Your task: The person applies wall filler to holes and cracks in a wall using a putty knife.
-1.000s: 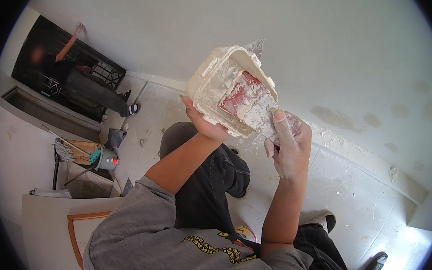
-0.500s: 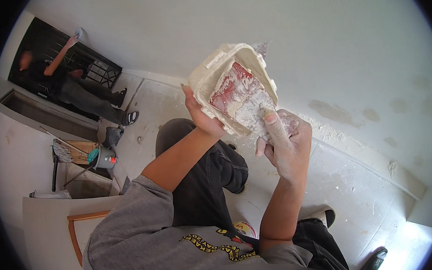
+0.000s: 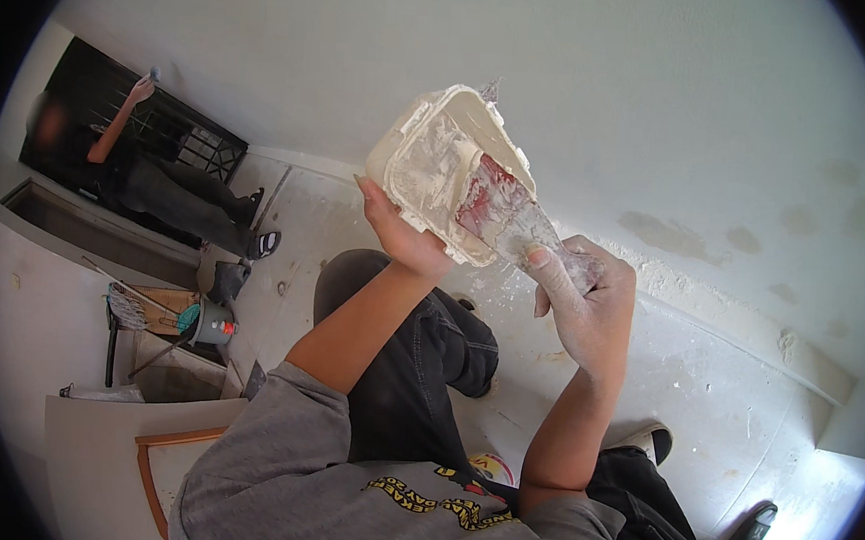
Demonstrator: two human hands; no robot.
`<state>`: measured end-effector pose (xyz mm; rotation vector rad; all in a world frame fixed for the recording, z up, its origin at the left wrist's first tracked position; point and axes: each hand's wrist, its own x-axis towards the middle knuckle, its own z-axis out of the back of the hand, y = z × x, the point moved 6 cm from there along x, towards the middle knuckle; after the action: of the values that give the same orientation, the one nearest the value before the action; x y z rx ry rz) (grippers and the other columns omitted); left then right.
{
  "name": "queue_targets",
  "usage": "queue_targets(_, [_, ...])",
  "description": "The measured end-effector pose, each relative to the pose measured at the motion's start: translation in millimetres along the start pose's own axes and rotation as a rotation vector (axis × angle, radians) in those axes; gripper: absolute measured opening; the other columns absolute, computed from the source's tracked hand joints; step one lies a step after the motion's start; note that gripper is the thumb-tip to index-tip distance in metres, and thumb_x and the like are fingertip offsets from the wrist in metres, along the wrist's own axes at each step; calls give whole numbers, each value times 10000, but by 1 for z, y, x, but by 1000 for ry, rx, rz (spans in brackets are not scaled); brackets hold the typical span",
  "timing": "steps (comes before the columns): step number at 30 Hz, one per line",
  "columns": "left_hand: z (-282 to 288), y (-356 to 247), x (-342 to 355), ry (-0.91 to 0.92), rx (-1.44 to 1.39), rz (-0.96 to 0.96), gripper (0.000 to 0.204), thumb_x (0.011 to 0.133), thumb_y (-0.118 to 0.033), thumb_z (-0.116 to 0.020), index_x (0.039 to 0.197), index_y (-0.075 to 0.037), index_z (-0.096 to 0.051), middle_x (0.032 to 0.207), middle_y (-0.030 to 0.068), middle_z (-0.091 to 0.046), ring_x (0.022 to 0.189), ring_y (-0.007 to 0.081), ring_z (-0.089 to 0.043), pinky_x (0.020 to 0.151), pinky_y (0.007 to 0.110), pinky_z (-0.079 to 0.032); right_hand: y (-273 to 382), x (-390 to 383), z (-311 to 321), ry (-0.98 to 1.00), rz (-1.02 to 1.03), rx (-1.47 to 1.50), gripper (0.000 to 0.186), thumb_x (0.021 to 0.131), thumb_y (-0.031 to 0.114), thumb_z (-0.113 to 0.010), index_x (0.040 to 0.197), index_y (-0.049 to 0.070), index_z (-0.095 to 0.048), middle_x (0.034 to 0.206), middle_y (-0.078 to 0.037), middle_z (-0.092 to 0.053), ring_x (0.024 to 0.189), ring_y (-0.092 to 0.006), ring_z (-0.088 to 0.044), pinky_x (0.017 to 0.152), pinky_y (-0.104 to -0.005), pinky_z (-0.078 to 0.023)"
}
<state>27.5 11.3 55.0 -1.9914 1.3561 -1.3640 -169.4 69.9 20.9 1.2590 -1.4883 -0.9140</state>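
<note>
A cream-coloured plastic tub (image 3: 409, 133), its walls and rim caked with white filler, is held up in front of me. My left hand (image 3: 409, 240) is wrapped round its near underside, thumb at the left edge. In my right hand (image 3: 596, 300) is a putty knife (image 3: 516, 221), gripped by its handle with the thumb on top. Its reddish blade, smeared with filler, reaches over the tub's right side into the opening. White dust coats my right fingers. A pointed grey piece (image 3: 490, 90) sticks up behind the tub's far rim; I cannot tell what it is.
A pale wall (image 3: 715, 109) with damp-looking patches rises ahead, white debris along its foot. At the left, a person (image 3: 148, 175) reaches to the wall. A mop (image 3: 127, 307) and grey bucket (image 3: 213, 323) stand nearer. Another person's shoe (image 3: 743, 528) shows at lower right.
The putty knife's blade has shifted right and nearer, from the tub's middle to its right side, uncovering the smeared interior. The tub has moved slightly left. The other person's raised arm has shifted slightly.
</note>
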Motion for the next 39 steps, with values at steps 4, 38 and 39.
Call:
queue_targets(4, [2, 0, -2, 44, 12, 15, 824, 965, -690, -338, 1456, -28, -343, 1418, 139, -446, 1299, 265, -489, 1049, 437, -459, -6, 4, -2, -17, 22, -50, 341, 906, 278, -743, 728, -3, -667, 499, -3, -546, 450, -54, -495, 438, -235, -356])
queue_targets(38, [6, 3, -10, 129, 166, 84, 903, 916, -734, -397, 1499, -50, -304, 1490, 136, -403, 1363, 292, -432, 1121, 475, -389, -1, 1, 1, -84, -91, 304, 317, 945, 215, -699, 727, -3, -624, 551, 1, -519, 439, -64, -447, 402, -230, -304])
queue_targets(39, [7, 4, -12, 132, 164, 81, 903, 916, -734, -397, 1499, -50, -304, 1490, 136, -403, 1363, 292, -432, 1121, 475, -389, 0, 0, 2, -103, -81, 314, 313, 945, 214, -699, 732, -4, -627, 552, -1, -525, 441, -62, -448, 404, -227, -302])
